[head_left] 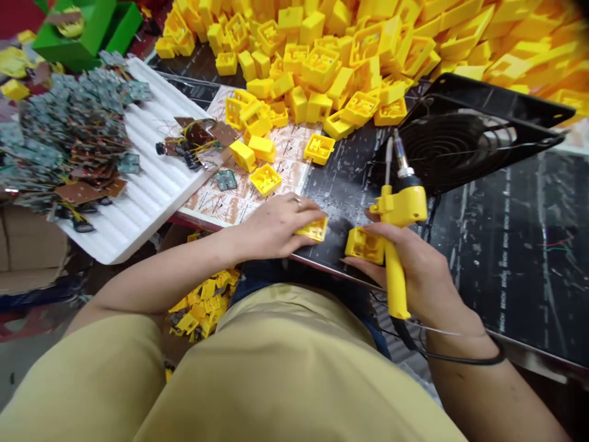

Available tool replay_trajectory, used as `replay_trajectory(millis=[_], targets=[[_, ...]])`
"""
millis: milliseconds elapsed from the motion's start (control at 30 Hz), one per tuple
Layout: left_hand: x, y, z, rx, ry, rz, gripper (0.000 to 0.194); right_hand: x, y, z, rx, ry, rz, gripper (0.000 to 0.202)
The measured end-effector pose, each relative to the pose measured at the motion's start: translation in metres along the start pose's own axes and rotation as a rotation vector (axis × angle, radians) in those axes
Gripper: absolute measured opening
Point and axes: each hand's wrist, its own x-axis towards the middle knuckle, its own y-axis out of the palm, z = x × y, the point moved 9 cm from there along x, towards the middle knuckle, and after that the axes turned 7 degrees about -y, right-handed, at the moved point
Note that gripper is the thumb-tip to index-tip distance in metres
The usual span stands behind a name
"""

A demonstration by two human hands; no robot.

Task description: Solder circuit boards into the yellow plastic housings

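My left hand lies at the table's front edge, its fingers closed over a small yellow plastic housing. In my right hand is a yellow soldering gun, its metal tip pointing away from me and its black cord hanging past the wrist. The thumb and fingers of that same hand also pinch a second yellow housing, open side up, with moulded ribs inside. Just beyond my left hand lie another open housing and a small green circuit board.
A big heap of yellow housings covers the back. A black fan stands at the right rear. On the left, a white foam tray carries piled circuit boards with wires. Green bins stand behind it. More yellow parts lie below the table.
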Motion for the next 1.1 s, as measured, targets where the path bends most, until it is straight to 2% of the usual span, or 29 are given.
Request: replay_trajectory(millis=[67, 133, 200, 267, 333, 433, 567, 667, 733, 800, 867, 933, 1000, 1100], targets=[[0.003, 0.004, -0.015, -0.049, 0.162, 0.051, 0.041, -0.003, -0.001, 0.000, -0.008, -0.013, 0.003, 0.048], [0.001, 0.005, -0.022, -0.033, 0.268, 0.074, 0.055, -0.004, 0.000, -0.001, -0.013, -0.030, 0.019, 0.046], [-0.001, -0.004, -0.013, -0.019, 0.206, -0.013, 0.061, -0.005, 0.003, -0.002, -0.010, -0.042, 0.024, 0.043], [-0.003, -0.018, 0.005, -0.024, 0.021, -0.160, 0.051, -0.004, 0.005, -0.003, -0.007, -0.037, 0.024, 0.042], [-0.007, -0.025, 0.014, -0.040, -0.102, -0.252, 0.042, -0.002, 0.009, -0.003, 0.004, -0.035, 0.028, 0.043], [-0.004, -0.015, 0.003, -0.022, -0.097, -0.228, 0.066, 0.001, 0.015, 0.000, 0.023, -0.045, 0.055, 0.043], [0.006, 0.007, -0.008, -0.061, -0.050, -0.146, 0.059, 0.002, 0.010, 0.001, -0.003, -0.048, 0.023, 0.046], [0.008, 0.009, -0.014, -0.110, 0.042, -0.143, 0.055, 0.003, 0.006, -0.004, -0.021, -0.040, -0.013, 0.050], [0.004, 0.000, -0.006, -0.066, 0.037, -0.192, 0.057, 0.006, 0.007, -0.003, -0.033, -0.070, -0.006, 0.050], [-0.005, -0.015, 0.013, 0.033, -0.032, -0.255, 0.058, 0.010, 0.010, 0.000, -0.056, -0.106, 0.014, 0.049], [-0.018, -0.029, 0.037, 0.190, -0.116, -0.288, 0.047, 0.014, 0.012, 0.002, -0.075, -0.121, 0.016, 0.051], [-0.029, -0.032, 0.051, 0.343, -0.143, -0.274, 0.037, 0.016, 0.017, 0.004, -0.061, -0.137, 0.014, 0.052], [-0.034, -0.027, 0.049, 0.418, -0.112, -0.265, 0.031, 0.016, 0.025, 0.005, -0.013, -0.148, 0.023, 0.050], [-0.022, -0.009, 0.029, 0.385, -0.054, -0.259, 0.030, 0.013, 0.037, 0.002, 0.066, -0.117, 0.071, 0.042]])
